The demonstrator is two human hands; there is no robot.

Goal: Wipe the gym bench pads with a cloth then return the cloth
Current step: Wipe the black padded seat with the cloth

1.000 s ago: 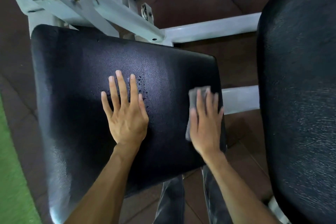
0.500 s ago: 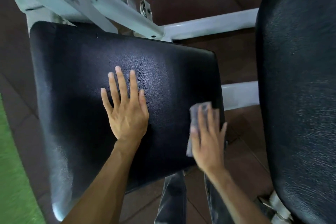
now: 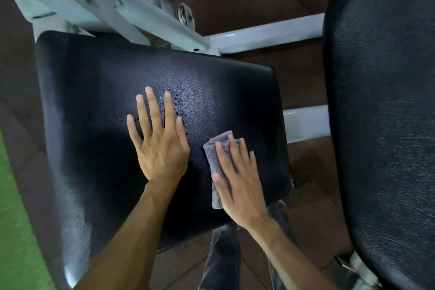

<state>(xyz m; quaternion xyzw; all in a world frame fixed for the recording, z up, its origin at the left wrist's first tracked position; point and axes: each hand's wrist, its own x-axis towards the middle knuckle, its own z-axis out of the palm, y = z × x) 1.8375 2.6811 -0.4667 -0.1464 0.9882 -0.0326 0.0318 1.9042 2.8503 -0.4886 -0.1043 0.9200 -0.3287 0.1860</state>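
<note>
view: head, worn camera, wide-angle | facing: forward and steeply down onto the black bench pad [image 3: 98, 106] | range: close, pad fills centre and left, left hand [image 3: 160, 150] and right hand [image 3: 237, 181] mid-frame, forearms entering from the lower edge | edges: white steel frame [image 3: 131, 14] upper left, second pad [image 3: 381, 125] along the right, green mat [image 3: 14, 231] lower left

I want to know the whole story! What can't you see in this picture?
- Head view: most of the cloth lies under the right hand.
- Head view: the left hand covers part of the near pad, so that patch is hidden.
- Head view: the second pad is cut off by the right edge.
- Where the cloth goes back is out of frame.
</note>
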